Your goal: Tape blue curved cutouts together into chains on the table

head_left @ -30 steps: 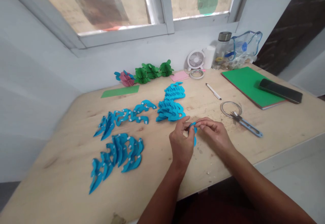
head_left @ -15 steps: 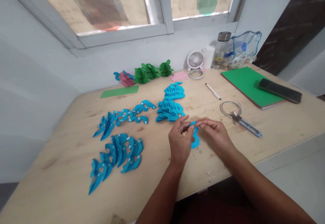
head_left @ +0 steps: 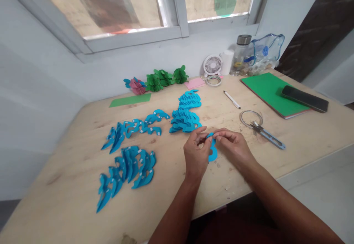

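Note:
A curved blue paper cutout (head_left: 213, 154) is held upright over the table between my hands. My left hand (head_left: 197, 146) pinches its upper left side between thumb and fingers. At its top right edge, the fingertips of my right hand (head_left: 231, 141) are pressed together; whether they grip the paper or a tiny piece on it is hidden. Just beyond my left hand lies a stack of folded blue cutouts (head_left: 184, 120), with another blue stack (head_left: 190, 99) behind it. To the left, blue cutouts with small white patches spread in a back row (head_left: 134, 127) and a front row (head_left: 128, 164).
Thread snips (head_left: 268, 136) and a wire ring (head_left: 251, 118) lie right of my hands, near a white pen (head_left: 232, 99). Farther right, a phone (head_left: 304, 98) rests on green sheets (head_left: 269, 89). Along the wall stand green paper shapes (head_left: 166, 78), a fan (head_left: 212, 65), tape (head_left: 214, 81) and a bottle (head_left: 240, 55).
Almost nothing differs. Both hands keep the same place around the blue cutout, with only a very slight shift of the fingers.

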The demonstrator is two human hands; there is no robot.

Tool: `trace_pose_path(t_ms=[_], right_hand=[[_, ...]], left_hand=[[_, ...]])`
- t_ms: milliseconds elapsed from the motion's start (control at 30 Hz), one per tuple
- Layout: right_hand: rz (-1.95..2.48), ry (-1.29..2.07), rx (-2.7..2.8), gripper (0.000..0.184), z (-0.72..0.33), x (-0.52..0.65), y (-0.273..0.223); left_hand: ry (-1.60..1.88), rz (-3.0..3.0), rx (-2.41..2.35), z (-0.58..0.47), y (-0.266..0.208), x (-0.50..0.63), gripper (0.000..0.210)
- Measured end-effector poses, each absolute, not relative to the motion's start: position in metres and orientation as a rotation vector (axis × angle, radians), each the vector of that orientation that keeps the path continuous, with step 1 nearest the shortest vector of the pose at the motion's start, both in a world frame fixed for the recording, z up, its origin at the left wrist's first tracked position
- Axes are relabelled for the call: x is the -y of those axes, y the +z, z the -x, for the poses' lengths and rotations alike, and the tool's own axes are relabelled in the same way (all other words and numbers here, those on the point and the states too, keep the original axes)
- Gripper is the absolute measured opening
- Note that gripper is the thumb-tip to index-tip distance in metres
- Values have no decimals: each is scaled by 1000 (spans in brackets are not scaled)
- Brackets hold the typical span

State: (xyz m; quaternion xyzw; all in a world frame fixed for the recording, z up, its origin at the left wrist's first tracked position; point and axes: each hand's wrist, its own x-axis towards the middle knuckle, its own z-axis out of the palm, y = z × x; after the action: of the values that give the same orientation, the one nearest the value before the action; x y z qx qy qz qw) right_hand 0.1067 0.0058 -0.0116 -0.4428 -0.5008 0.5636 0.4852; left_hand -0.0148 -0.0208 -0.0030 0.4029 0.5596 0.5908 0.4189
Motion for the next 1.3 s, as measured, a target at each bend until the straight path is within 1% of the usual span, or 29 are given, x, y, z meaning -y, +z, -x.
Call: trace_pose_path(t_ms=[633,967,1300], right_hand=[[1066,1374,1270,10,-107,-7,-17],[1061,1436,1214,17,-107,-5,-14],[1024,1466,1186,15,-106,-5,-16]], left_hand=[[1469,-1005,-1325,17,-12,19,33],[1488,-905,-1289,16,-3,17,22],[1504,-1034,-1326,17,-9,18,24]])
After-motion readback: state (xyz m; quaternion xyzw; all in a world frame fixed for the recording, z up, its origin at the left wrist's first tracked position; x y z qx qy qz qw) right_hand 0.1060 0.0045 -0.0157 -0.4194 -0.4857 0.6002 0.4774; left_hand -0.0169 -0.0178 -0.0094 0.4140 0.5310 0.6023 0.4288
